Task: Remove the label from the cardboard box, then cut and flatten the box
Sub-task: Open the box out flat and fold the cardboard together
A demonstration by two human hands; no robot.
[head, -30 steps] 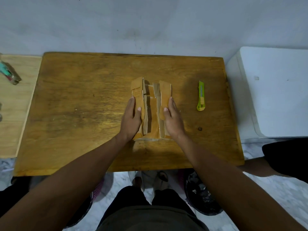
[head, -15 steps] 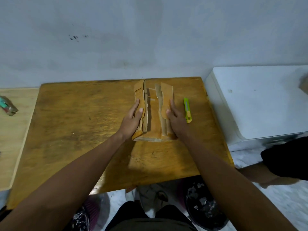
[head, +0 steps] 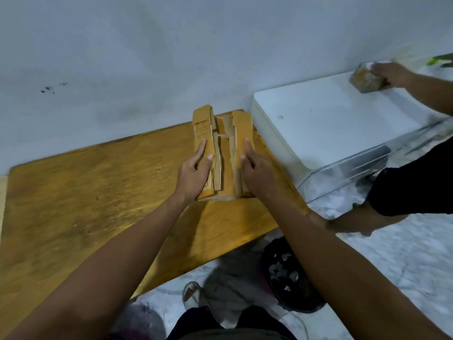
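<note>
The cut, flattened brown cardboard box (head: 224,165) lies at the far right end of the wooden table (head: 98,192), its flaps folded inward in long strips. My left hand (head: 196,173) is on its left flap, fingers spread flat along it and thumb on the inner edge. My right hand (head: 257,175) holds the right flap the same way. Both hands clasp the box from its two sides. I cannot tell whether the box rests on the table or is slightly raised. No label shows on the box. The green cutter is not visible.
A white appliance top (head: 331,123) stands right next to the table's right edge. At its far end another person's hand (head: 392,74) rests on a second small box (head: 365,82). A black bin (head: 286,273) holding paper scraps sits on the floor below my right arm.
The box, held in both hands, has moved from the table's middle to its far right end. The view has swung right; the cutter is out of sight and another person's hand has appeared.
</note>
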